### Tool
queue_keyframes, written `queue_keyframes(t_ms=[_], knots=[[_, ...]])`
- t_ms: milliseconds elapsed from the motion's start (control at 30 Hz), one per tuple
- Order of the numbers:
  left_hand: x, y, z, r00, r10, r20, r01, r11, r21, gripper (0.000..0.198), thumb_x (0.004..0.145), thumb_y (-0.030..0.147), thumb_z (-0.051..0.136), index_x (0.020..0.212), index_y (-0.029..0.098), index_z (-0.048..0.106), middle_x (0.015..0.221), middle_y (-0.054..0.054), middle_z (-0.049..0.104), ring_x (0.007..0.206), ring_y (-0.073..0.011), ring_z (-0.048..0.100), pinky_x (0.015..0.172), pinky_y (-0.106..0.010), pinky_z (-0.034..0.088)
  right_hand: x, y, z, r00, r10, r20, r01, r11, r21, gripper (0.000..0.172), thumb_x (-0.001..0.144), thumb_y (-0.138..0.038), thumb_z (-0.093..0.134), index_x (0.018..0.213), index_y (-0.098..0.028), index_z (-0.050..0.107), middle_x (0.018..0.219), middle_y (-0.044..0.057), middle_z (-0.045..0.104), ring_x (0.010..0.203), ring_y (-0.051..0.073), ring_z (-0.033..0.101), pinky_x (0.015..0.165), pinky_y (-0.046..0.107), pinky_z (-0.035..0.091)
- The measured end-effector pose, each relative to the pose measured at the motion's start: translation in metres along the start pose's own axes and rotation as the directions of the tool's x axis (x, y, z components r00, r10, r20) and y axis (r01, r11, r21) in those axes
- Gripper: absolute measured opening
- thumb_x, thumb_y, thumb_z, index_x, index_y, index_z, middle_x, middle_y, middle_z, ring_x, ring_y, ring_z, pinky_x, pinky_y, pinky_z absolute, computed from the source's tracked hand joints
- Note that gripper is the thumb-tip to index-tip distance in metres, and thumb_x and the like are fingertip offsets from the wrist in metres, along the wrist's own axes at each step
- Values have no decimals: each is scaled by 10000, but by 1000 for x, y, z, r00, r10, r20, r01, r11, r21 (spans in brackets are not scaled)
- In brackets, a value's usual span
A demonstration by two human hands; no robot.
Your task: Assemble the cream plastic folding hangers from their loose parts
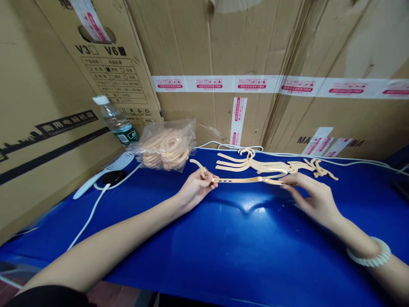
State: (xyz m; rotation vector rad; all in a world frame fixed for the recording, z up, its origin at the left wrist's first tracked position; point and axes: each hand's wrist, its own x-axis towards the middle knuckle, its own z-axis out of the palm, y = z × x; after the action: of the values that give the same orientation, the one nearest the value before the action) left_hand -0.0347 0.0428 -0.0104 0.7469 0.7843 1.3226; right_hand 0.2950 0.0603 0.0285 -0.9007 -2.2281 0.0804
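Between both hands, just above the blue table, stretches a long thin beige plastic strip (239, 181) with small slots near its left end. My left hand (196, 187) pinches that end, and a curved beige piece (198, 165) sticks up from the fingers there. At the other end my right hand (315, 196) closes thumb and fingers on the strip; its fingertips partly hide the end. Right behind the strip lies a loose pile of similar beige pieces (271, 165), some straight, some curved and branched. Whether the curved piece is joined to the strip I cannot tell.
A clear plastic bag (166, 145) of beige pieces stands at the back left, with a water bottle (116, 121) behind it. A hairbrush (105, 170), a black round object (114, 177) and a white cable (91, 217) lie on the left. Cardboard boxes (217, 47) wall the blue table (223, 251).
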Motion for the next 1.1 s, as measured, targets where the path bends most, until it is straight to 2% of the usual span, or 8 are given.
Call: queue_keyframes(t_ms=[267, 567, 700, 800, 867, 967, 1033, 1100], knots=[[1, -1, 1, 998, 34, -52, -33, 999, 32, 258, 708, 41, 739, 669, 153, 509, 693, 3, 626, 599, -92, 576, 592, -213, 443, -1, -5, 0, 998, -14, 59, 13, 1000, 22, 136, 949, -249, 550, 1024, -264, 662, 910, 53, 737, 799, 215, 712, 699, 329, 569], [-4, 1, 8, 982, 17, -186, -21, 1000, -18, 273, 740, 16, 746, 690, 152, 514, 816, -7, 697, 689, -79, 672, 724, -193, 558, -5, -7, 0, 992, 112, 58, -115, 992, 48, 148, 947, -311, 575, 1027, -243, 679, 877, 46, 731, 666, 178, 695, 569, 282, 550], [-19, -4, 18, 973, -17, -229, 18, 1000, 2, 196, 812, 114, 747, 890, 166, 575, 902, -39, 713, 726, -124, 711, 738, -250, 596, -1, -3, -6, 977, 197, 76, -206, 970, 130, 213, 938, -382, 589, 1090, -243, 642, 781, 18, 692, 561, 160, 649, 560, 292, 545], [-43, -14, 28, 996, -66, -61, 78, 970, 231, 202, 878, 240, 695, 1017, 194, 555, 1003, -91, 716, 713, -179, 720, 691, -340, 611, 3, 1, -16, 950, 243, 194, -281, 939, 199, 261, 935, -444, 582, 1079, -231, 629, 701, 1, 645, 511, 150, 609, 500, 275, 506], [-59, -19, 32, 960, 28, 277, -181, 818, 546, 159, 891, 248, 666, 1027, 202, 597, 1049, -112, 709, 825, -233, 721, 732, -381, 604, 5, 2, -22, 906, 274, 323, -347, 917, 195, 281, 933, -471, 574, 1057, -224, 626, 640, -10, 623, 486, 148, 590, 458, 259, 465], [-74, -19, 34, 697, 83, 712, -704, 268, 658, 225, 931, 239, 601, 1147, 194, 644, 1248, -142, 678, 1183, -326, 612, 1010, -501, 490, 6, 1, -26, 804, 305, 511, -433, 888, 153, 295, 939, -486, 552, 1016, -210, 621, 613, -8, 625, 492, 150, 594, 459, 247, 443], [-76, -18, 34, 595, 52, 802, -802, -15, 597, 315, 961, 280, 559, 1245, 151, 601, 1334, -156, 638, 1256, -347, 553, 1046, -537, 444, 6, -1, -26, 768, 291, 570, -424, 899, 111, 297, 929, -490, 561, 933, -200, 628, 637, 8, 642, 529, 154, 601, 490, 249, 439], [-76, -18, 34, 588, 32, 808, -795, -159, 585, 396, 976, 333, 534, 1298, 103, 551, 1359, -175, 617, 1245, -347, 553, 1009, -529, 466, 5, -1, -24, 769, 259, 584, -355, 934, 52, 296, 905, -484, 591, 842, -198, 636, 673, 23, 662, 576, 159, 601, 534, 256, 430]])
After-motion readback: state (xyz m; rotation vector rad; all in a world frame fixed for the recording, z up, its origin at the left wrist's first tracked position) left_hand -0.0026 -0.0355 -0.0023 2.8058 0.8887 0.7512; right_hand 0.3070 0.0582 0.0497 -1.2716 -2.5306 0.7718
